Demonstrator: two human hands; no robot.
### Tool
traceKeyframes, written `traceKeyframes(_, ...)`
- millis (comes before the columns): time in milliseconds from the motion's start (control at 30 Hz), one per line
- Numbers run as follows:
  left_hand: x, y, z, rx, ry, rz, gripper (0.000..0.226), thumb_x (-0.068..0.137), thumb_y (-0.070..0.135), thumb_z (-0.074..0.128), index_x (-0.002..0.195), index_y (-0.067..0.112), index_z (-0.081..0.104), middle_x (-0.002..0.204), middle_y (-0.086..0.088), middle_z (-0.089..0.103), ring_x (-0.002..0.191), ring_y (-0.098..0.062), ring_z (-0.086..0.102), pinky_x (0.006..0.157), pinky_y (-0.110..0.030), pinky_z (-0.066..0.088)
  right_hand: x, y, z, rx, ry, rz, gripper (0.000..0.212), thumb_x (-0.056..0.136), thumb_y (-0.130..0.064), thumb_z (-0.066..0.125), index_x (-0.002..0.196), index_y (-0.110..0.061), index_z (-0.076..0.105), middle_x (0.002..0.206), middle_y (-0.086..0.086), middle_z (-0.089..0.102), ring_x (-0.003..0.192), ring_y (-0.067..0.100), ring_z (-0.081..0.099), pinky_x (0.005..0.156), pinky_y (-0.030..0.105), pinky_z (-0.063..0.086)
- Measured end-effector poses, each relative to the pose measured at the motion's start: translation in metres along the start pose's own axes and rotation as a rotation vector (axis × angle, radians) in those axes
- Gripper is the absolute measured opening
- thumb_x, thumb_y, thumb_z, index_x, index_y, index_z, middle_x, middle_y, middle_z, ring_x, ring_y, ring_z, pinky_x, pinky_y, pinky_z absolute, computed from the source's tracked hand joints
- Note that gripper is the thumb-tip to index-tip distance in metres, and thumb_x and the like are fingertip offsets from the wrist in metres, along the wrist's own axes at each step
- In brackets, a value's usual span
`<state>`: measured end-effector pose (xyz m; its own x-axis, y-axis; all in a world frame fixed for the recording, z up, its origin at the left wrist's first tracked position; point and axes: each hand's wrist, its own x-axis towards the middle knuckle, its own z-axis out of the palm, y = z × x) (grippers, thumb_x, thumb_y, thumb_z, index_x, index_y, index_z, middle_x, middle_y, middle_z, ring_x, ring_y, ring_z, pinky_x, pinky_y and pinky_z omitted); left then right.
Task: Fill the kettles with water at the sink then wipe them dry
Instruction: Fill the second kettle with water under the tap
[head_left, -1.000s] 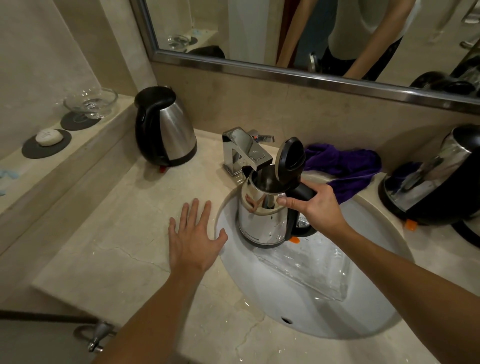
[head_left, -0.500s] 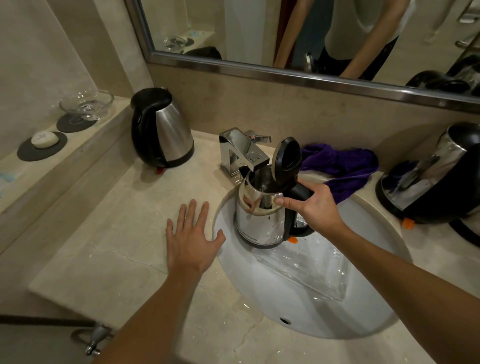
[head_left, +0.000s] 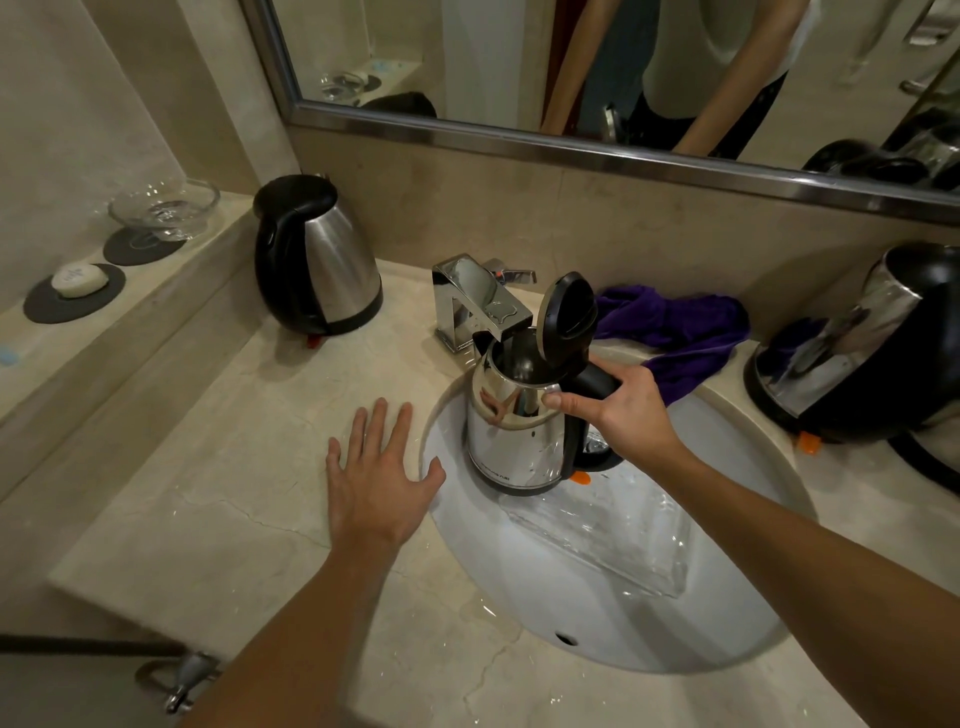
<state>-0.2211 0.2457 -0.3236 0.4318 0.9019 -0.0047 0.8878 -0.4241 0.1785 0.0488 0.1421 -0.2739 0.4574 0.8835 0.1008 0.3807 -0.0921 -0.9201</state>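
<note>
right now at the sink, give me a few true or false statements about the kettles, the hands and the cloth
1. The right hand holds the handle of the open kettle under the faucet. True.
2. The open kettle's lid is closed. False: it stands flipped up.
3. The left hand grips the purple cloth. False: it rests flat on the counter; the cloth lies behind the sink.
4. The kettle on the left has its lid shut. True.
5. The soap lies in the glass dish. False: it sits on a dark coaster beside it.

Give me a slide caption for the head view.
Right hand holds open-lidded kettle under faucet; left hand rests flat on counter.
</note>
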Motion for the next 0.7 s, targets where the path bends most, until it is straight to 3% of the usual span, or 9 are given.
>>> traceKeyframes(300,0.0009,-0.0001,0.0003,0.033,-0.011,-0.005,0.082,0.094,0.069,0.031,0.162,0.037,-0.002,0.17,0.004,-0.008,0.157,-0.018,-0.009,0.126,-0.05,0.002,0.0009,0.0016,0.0001,0.001,-0.004,0.009,0.048,0.074,-0.043,0.087,0.117,-0.024,0.073,0.091,-0.007,0.074,0.091,0.013,0.071,0.08,0.03,0.058)
traceKeyframes(500,0.0003,-0.0003,0.0006,0.023,-0.009,-0.006,0.082,0.094,0.069,0.032,0.162,0.038,-0.001,0.17,0.004,-0.007,0.157,-0.017,-0.009,0.126,-0.049,0.0,0.0009,0.0017,0.0,-0.006,-0.003,0.009,0.045,0.075,-0.041,0.087,0.115,-0.025,0.073,0.088,-0.009,0.074,0.089,0.011,0.07,0.078,0.027,0.056)
traceKeyframes(633,0.0009,0.0006,0.0007,0.038,-0.011,-0.007,0.082,0.093,0.07,0.03,0.162,0.037,-0.002,0.17,0.004,-0.007,0.157,-0.017,-0.009,0.126,-0.049,0.001,0.0012,0.0011,0.0006,-0.018,-0.002,0.017,0.04,0.075,-0.042,0.087,0.11,-0.029,0.072,0.085,-0.014,0.071,0.084,0.004,0.068,0.071,0.015,0.049)
traceKeyframes(700,0.0011,0.0011,0.0012,0.046,-0.009,-0.009,0.082,0.093,0.07,0.029,0.162,0.037,-0.002,0.17,0.004,-0.008,0.157,-0.018,-0.008,0.126,-0.049,0.001,0.0011,0.0017,0.0004,-0.015,0.003,0.013,0.043,0.075,-0.041,0.087,0.112,-0.026,0.073,0.088,-0.011,0.073,0.087,0.008,0.069,0.074,0.019,0.051)
